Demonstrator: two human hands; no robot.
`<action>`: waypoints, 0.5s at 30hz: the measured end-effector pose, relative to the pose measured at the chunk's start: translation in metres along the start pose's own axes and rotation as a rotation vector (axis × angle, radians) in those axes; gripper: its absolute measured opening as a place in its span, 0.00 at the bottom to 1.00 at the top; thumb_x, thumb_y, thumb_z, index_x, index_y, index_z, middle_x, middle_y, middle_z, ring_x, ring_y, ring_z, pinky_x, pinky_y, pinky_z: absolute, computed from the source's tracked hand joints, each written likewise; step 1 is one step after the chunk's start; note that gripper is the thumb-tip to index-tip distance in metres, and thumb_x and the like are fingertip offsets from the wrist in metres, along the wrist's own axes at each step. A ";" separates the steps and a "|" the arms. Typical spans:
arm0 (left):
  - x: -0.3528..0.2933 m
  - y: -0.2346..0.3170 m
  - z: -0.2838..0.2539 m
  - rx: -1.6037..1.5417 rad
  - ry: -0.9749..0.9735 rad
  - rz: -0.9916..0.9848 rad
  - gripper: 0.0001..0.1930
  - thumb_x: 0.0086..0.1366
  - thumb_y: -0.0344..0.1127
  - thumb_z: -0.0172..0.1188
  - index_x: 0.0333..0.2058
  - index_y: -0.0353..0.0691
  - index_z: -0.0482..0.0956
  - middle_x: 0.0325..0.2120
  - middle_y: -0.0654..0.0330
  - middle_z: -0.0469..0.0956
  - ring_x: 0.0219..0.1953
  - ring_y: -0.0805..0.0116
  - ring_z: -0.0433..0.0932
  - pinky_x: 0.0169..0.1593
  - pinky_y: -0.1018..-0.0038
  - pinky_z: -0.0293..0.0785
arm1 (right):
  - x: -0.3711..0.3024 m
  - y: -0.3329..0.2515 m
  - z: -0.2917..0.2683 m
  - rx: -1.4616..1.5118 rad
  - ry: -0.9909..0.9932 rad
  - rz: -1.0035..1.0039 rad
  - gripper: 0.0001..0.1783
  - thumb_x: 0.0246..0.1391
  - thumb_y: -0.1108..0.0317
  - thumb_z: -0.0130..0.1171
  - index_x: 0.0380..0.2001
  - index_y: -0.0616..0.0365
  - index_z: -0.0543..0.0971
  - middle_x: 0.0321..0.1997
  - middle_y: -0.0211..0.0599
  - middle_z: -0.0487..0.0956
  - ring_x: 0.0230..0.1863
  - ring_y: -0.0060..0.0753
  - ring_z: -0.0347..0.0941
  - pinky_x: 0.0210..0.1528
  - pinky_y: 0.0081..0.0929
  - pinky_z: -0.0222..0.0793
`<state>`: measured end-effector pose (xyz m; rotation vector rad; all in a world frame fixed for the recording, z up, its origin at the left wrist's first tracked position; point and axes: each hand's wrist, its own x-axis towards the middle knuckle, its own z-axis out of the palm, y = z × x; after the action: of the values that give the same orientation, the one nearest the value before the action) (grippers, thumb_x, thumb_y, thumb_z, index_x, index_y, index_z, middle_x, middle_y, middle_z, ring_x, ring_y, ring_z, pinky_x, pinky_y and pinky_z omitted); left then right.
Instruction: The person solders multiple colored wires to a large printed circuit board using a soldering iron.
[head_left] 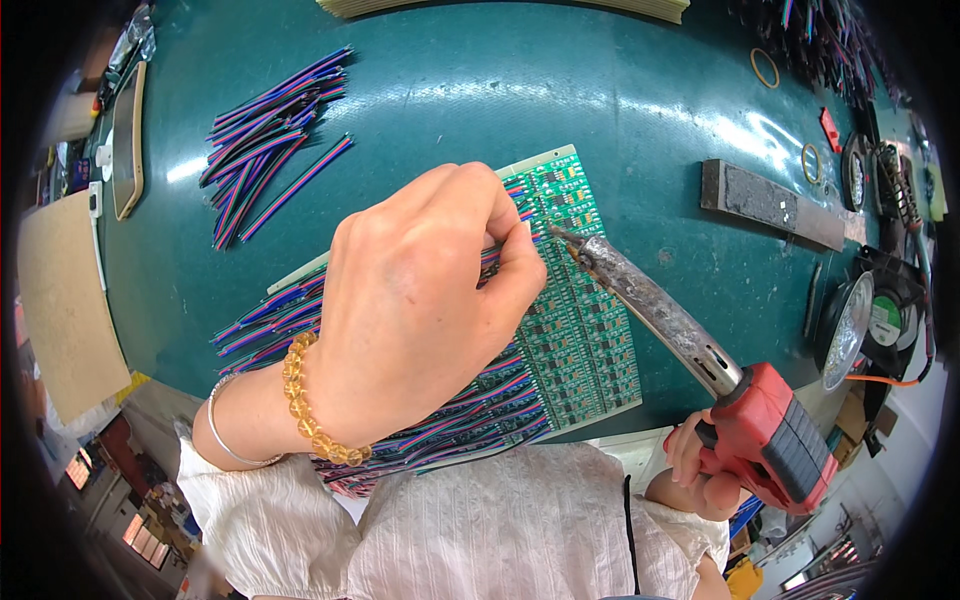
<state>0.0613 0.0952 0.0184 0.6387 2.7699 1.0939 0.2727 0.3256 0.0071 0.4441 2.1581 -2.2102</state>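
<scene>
Green rectangular circuit-board panel [595, 350]: I am seeing it lying slantwise on the glossy dark-green table [430, 110], near the front edge, probably so that both hands are reaching it easily.
Left hand [405, 275]: it is arching over the panel, thumb and forefinger pinching what I am taking to be a thin multicoloured wire strand [536, 238], presumably steadying its end; the fingers are hiding much of the grip.
Right hand [705, 470]: it is wrapping round the red-and-black plastic handle of a scuffed, metal-barrelled soldering iron [665, 315], likely so that the fingers are sitting clear of the barrel.
Iron tip [565, 236]: it is pointing at the board just beside the left fingertips; I am not managing to tell whether it is touching.
Black, blue and pink-red wire rows [480, 400]: they are trailing leftward across the panel, close together.
Loose wire pile [265, 150]: it is lying beyond the panel to the left, perhaps for the left hand's convenience.
Panel's look: its uncovered right side is showing repeating small black chips, tan parts and silvery pads.
</scene>
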 end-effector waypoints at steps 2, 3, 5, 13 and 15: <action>-0.002 0.000 -0.001 0.010 0.009 -0.014 0.06 0.53 0.22 0.63 0.23 0.33 0.73 0.18 0.62 0.73 0.18 0.79 0.69 0.23 0.81 0.66 | -0.003 0.004 0.002 0.032 0.033 0.006 0.49 0.43 0.33 0.61 0.54 0.67 0.68 0.14 0.24 0.68 0.15 0.21 0.62 0.21 0.21 0.60; 0.000 0.001 0.000 -0.002 0.005 -0.006 0.06 0.53 0.22 0.63 0.23 0.33 0.73 0.18 0.62 0.73 0.18 0.79 0.69 0.23 0.81 0.66 | -0.004 0.001 0.004 0.048 0.083 0.013 0.48 0.43 0.33 0.61 0.53 0.67 0.68 0.15 0.24 0.68 0.15 0.21 0.62 0.21 0.21 0.60; 0.001 0.001 0.000 -0.026 0.000 -0.012 0.06 0.53 0.22 0.63 0.23 0.33 0.74 0.18 0.63 0.73 0.18 0.80 0.68 0.23 0.81 0.66 | -0.001 -0.003 0.013 0.087 0.128 0.021 0.48 0.44 0.33 0.61 0.53 0.67 0.68 0.15 0.25 0.69 0.15 0.21 0.62 0.21 0.21 0.60; 0.000 0.003 0.001 -0.011 -0.002 -0.013 0.06 0.54 0.22 0.63 0.24 0.33 0.74 0.18 0.63 0.72 0.18 0.80 0.68 0.23 0.81 0.65 | -0.007 -0.001 -0.009 -0.137 -0.027 -0.001 0.48 0.44 0.31 0.59 0.50 0.67 0.69 0.15 0.24 0.69 0.15 0.20 0.63 0.22 0.21 0.61; -0.001 0.002 0.000 -0.011 -0.002 -0.017 0.06 0.54 0.22 0.63 0.24 0.33 0.74 0.18 0.63 0.72 0.18 0.80 0.68 0.23 0.81 0.65 | -0.013 0.004 -0.009 -0.102 0.027 0.011 0.48 0.43 0.30 0.59 0.50 0.67 0.70 0.15 0.23 0.70 0.15 0.21 0.64 0.22 0.21 0.61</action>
<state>0.0625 0.0964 0.0199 0.6140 2.7601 1.1043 0.2875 0.3315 0.0058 0.4832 2.2627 -2.0891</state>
